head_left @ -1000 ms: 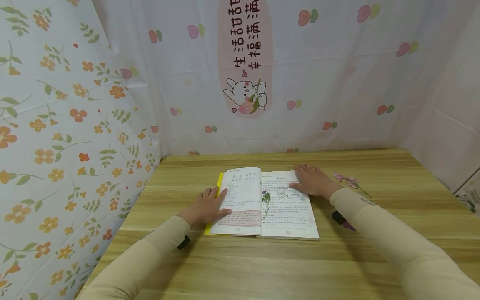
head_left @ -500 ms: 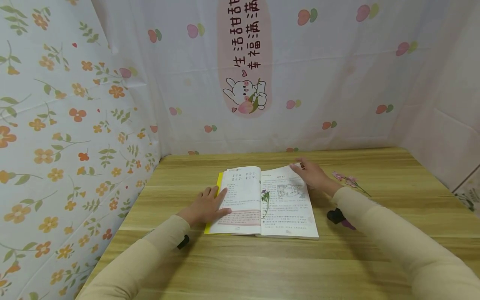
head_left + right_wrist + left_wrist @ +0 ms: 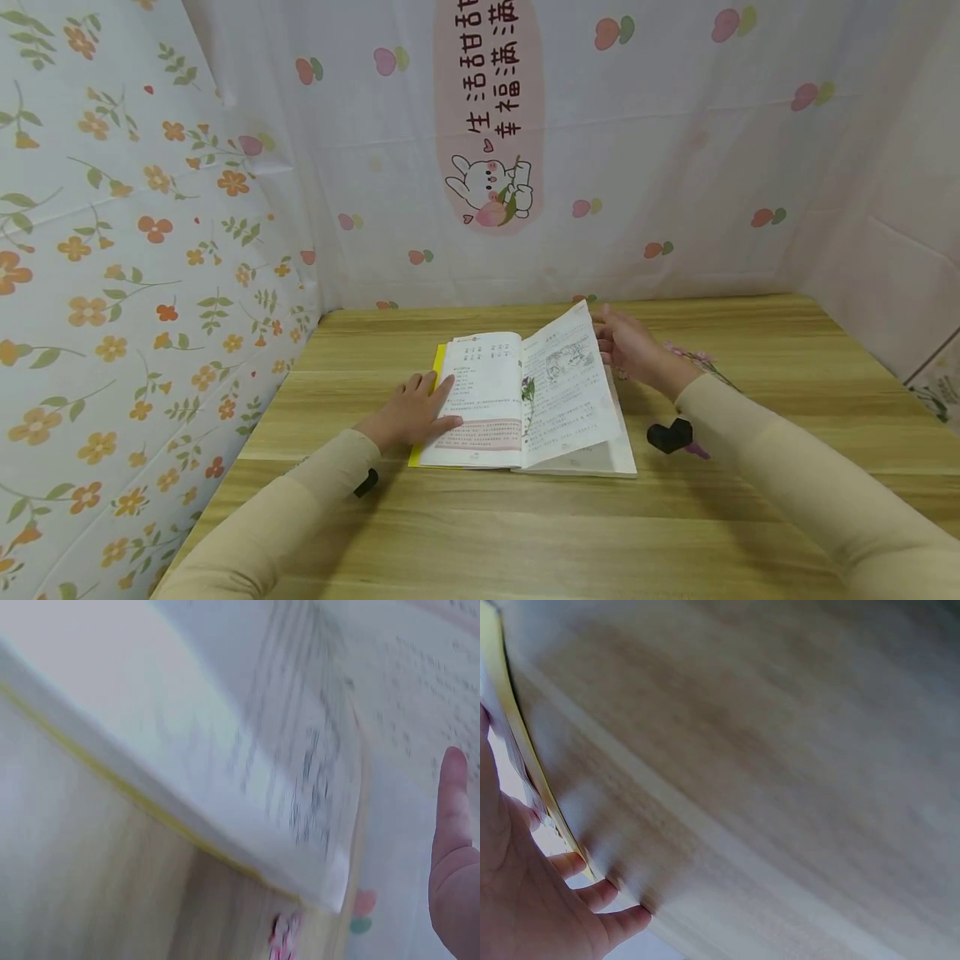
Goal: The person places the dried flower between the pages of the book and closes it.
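Observation:
An open book with a yellow cover lies on the table, its left page (image 3: 483,392) flat. My left hand (image 3: 411,415) rests on the left edge with fingers spread; in the left wrist view, its fingertips reach past the yellow cover edge (image 3: 526,742). The right page (image 3: 573,404) is raised and slanted, its far corner highest. Beside that page's outer edge is my right hand (image 3: 637,350), some fingers partly behind the paper. In the right wrist view the thumb (image 3: 453,799) is straight and apart from the lifted page (image 3: 300,765). A purple flower sprig (image 3: 528,400) lies near the gutter.
Pink flower sprigs (image 3: 703,358) lie on the wooden table (image 3: 480,533) to the right, partly covered by my right hand. A black wrist device (image 3: 670,435) hangs under the right forearm. A printed cloth (image 3: 375,167) hangs behind the table.
My right hand has drawn back from lying on the right page to its outer edge. That page has risen and tilted leftward, uncovering the sheet beneath. The left hand has stayed put.

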`<state>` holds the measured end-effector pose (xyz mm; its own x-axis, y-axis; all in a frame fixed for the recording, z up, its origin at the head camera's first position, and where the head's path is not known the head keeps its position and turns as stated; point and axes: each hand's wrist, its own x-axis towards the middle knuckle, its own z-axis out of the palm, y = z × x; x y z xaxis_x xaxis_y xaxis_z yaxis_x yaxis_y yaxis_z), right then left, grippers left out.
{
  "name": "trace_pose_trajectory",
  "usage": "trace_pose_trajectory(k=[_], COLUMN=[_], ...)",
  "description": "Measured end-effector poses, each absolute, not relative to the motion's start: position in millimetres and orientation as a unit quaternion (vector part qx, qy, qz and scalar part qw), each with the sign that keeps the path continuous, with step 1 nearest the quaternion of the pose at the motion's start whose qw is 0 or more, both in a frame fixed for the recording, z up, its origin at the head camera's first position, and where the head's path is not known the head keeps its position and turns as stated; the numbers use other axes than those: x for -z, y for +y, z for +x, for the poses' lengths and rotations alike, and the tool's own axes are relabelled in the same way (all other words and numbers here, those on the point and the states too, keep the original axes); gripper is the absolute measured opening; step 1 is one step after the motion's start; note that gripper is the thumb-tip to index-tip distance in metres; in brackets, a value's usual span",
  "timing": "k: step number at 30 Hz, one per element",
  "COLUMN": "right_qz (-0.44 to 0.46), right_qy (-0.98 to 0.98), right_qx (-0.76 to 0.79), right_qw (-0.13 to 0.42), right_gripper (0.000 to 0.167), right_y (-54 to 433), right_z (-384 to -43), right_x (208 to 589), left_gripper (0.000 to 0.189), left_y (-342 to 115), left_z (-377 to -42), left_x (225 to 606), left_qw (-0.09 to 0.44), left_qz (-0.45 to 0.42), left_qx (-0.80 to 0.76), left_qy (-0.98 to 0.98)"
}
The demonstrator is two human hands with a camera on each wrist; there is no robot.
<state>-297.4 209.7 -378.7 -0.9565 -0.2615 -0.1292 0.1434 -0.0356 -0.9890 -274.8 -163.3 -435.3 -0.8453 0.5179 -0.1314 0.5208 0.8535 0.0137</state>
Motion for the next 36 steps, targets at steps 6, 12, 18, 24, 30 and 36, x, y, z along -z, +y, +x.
trace_pose_trajectory(k=[6,12,18,24,30,36], right_qz=[-0.046,-0.068,-0.129,-0.22,-0.327,-0.417], right_qy=[0.646,0.679,0.735,0.835,0.902,0.896], right_qx=[0.744,0.709,0.642,0.491,0.279,0.155], right_qw=[0.167,0.18,0.176,0.111,0.037,-0.008], right_gripper=[0.058,0.056,0.059,0.07,0.081,0.074], right_y=[191.8,171.3,150.7,131.6,119.4,111.6], right_z=[-281.3,-263.2,-248.8,-233.9,-229.5,-226.3], right_x=[378.8,385.3,396.9,402.3,406.8,410.5], left_gripper=[0.083,0.083,0.082,0.081,0.076,0.068], left_y=[-164.6,-163.8,-162.4,-161.4,-162.8,-164.3], left_z=[-278.0,-276.4,-273.3,-272.6,-272.0,-270.1], left_x=[439.8,438.0,433.3,428.8,429.2,429.2], left_qw=[0.07,0.069,0.075,0.073,0.061,0.06], left_qz=[0.269,0.264,0.265,0.275,0.28,0.28], left_qx=[0.009,0.01,0.011,0.012,0.021,0.036], left_qy=[0.96,0.962,0.961,0.959,0.958,0.957])
